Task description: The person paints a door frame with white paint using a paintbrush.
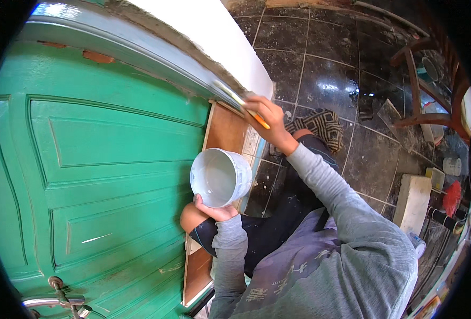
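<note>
Your right grip (265, 118), just above the middle of the frame, has its fingers closed around the handle of a paintbrush (258, 119). The orange end of that handle sticks out to the lower right of your fingers, and the pale brush head reaches away from them toward the upper left. The head is blurred against the lower end of the grey door frame (140, 50), so you cannot tell whether its bristles touch the surface.

Your left grip (217, 211), near the centre of the frame and lower than your right, is clamped on a white bucket (242, 175). Your thumb lies by the lower left of the rim and your palm sits under the wall. The bucket is tilted with its mouth toward the upper left, and it shows a pale inside. It sits below and left of the brush, apart from it.

The green door (129, 141) fills the left of the frame, with a metal handle (55, 301) at the lower left. A brown board (226, 127) shows just above the bucket. At the right, a wooden chair (416, 80) and a pale block (412, 202) stand on the dark tiled floor (323, 69).
</note>
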Demonstrator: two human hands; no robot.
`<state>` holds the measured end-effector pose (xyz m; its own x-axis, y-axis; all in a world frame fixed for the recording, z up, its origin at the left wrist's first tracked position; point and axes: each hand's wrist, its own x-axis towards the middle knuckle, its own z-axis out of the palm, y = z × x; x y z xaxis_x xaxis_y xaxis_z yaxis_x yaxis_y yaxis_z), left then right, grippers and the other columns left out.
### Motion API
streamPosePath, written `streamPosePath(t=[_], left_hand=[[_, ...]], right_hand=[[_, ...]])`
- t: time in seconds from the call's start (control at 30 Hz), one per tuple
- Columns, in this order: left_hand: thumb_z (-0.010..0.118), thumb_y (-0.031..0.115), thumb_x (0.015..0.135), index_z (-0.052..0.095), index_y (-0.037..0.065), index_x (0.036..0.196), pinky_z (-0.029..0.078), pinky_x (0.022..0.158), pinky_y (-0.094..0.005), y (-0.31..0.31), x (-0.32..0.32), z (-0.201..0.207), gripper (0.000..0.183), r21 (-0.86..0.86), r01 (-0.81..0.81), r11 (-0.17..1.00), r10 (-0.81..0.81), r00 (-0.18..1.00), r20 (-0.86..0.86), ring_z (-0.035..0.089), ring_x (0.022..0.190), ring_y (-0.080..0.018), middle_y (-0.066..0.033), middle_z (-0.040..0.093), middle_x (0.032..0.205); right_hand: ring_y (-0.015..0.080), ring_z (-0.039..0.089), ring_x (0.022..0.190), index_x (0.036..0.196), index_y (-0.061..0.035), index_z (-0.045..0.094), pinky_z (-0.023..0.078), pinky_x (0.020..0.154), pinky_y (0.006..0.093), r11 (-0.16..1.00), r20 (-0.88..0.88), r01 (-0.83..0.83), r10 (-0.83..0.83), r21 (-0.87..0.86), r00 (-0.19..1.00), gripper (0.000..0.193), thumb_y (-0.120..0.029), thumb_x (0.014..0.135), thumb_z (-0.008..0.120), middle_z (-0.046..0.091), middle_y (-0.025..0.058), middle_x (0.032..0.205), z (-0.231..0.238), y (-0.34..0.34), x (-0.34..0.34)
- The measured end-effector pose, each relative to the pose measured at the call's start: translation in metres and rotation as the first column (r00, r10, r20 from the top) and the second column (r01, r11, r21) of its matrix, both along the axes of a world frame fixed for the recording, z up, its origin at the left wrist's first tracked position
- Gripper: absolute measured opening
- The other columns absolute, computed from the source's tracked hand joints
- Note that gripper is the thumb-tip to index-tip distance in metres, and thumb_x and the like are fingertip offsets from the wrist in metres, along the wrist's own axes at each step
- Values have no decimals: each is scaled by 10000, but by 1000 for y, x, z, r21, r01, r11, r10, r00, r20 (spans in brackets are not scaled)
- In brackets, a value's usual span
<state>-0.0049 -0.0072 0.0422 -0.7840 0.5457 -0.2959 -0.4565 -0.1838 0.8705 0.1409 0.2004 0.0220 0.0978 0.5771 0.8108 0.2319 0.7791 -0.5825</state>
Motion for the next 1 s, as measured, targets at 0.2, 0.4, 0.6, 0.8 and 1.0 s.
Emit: streamPosePath(t=[0.2, 0.4, 0.6, 0.8, 1.0], left_hand=[[498, 575, 829, 522, 143, 1299, 449, 931, -434, 7, 4, 4, 639, 17, 34, 999, -35, 999, 10, 517, 1207, -276, -60, 547, 1313], [504, 579, 820, 521, 140, 1296, 449, 931, -446, -2, -4, -5, 649, -5, 10, 1000, -10, 1000, -23, 517, 1209, -281, -62, 547, 1312], [502, 587, 817, 520, 151, 1304, 456, 923, -450, 5, 0, 0, 654, -13, 35, 999, -35, 999, 15, 523, 1199, -282, -53, 547, 1313], [495, 590, 821, 516, 154, 1309, 462, 906, -451, 4, -1, -2, 655, -16, 32, 999, -32, 999, -9, 530, 1189, -276, -49, 552, 1301], [503, 586, 822, 501, 153, 1330, 484, 884, -417, 6, 5, 6, 668, -42, 64, 997, -64, 998, 8, 535, 1189, -273, -49, 546, 1319]], right_hand=[[288, 661, 815, 963, -68, 633, 532, 665, 342, 998, -10, -60, 60, 10, 998, 219, -76, 777, 747, 654, 102, 969, -41, 20, -12], [292, 666, 842, 964, -73, 634, 536, 708, 359, 980, 33, -68, 75, -186, 997, 212, -77, 781, 741, 651, 104, 994, -41, -7, 6], [281, 673, 851, 946, -27, 633, 543, 717, 340, 990, -8, -136, 136, -31, 991, 198, -13, 780, 739, 657, 133, 967, -12, 24, -9], [285, 676, 841, 944, -30, 638, 543, 711, 347, 984, 27, -69, 75, -163, 997, 188, -11, 783, 735, 665, 131, 978, -58, 3, 10], [294, 666, 856, 984, -45, 630, 544, 705, 362, 986, -29, -165, 164, -37, 986, 222, -82, 792, 736, 654, 108, 1026, -44, 24, -10]])
